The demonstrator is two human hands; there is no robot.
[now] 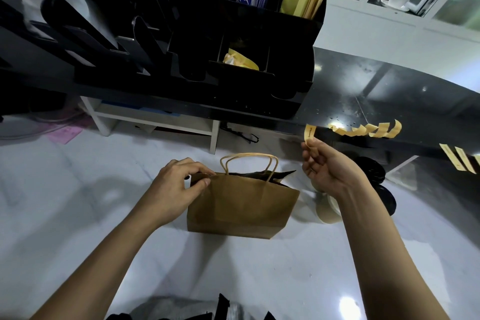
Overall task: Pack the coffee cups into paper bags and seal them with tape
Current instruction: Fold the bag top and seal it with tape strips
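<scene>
L hand (179,184) pinches the top left edge of the brown paper bag (241,205), thumb and fingers curled on the rim, holding the mouth nearly closed. R hand (327,163) is raised just right of the bag, apart from it, fingertips pinching the lower end of a yellow tape strip (309,134) that curls upward. Bag stands upright on the white worktop (259,280) btwn the two hands, twisted paper handles (249,163) sticking up, sth dark showing inside at the opening; can't tell what. More tape strips (368,130) hang stuck along the edge of the black counter (389,101) to the R, a few more further R. Behind the R wrist, partly hidden: a pale cup (328,212) and black lids (374,171). Back L, a black organizer (233,41) w/ compartments holding yellow packets and clear wrapped items.
</scene>
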